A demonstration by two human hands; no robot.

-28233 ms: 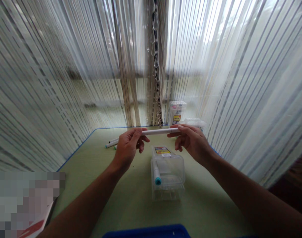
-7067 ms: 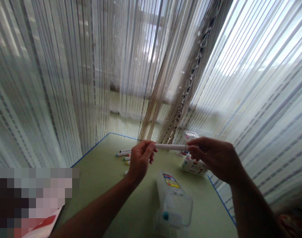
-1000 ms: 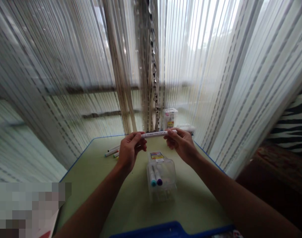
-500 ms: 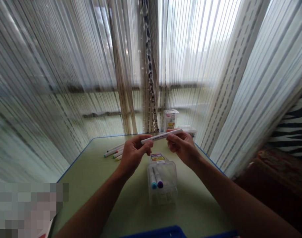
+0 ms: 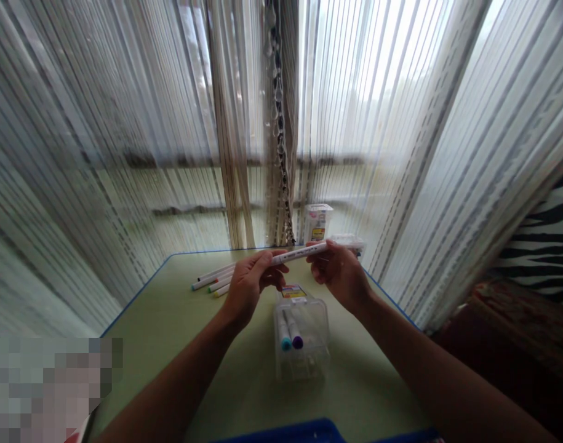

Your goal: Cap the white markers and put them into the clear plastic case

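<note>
A white marker (image 5: 300,252) with dark print is held up above the table between my two hands, its right end a little higher. My left hand (image 5: 251,280) is closed round its left end, hiding the tip there. At the other end, the fingers of my right hand (image 5: 343,274) pinch the barrel. Beneath them lies an open clear plastic case (image 5: 309,360) with a yellow-and-red label on its raised part. Inside it rest a marker with a turquoise end (image 5: 286,342) and another with a purple end (image 5: 298,341).
Several white markers (image 5: 211,282) with coloured ends lie left of my left hand. A clear box (image 5: 318,223) stands upright at the back, beside another clear case (image 5: 350,240). A blue object (image 5: 281,431) edges the front of the green table (image 5: 170,332). Striped curtains hang behind.
My left hand has shifted its grip, the thumb now lying along the marker's left end. The marker has moved slightly and its printed side shows more. The view has shifted a little.
</note>
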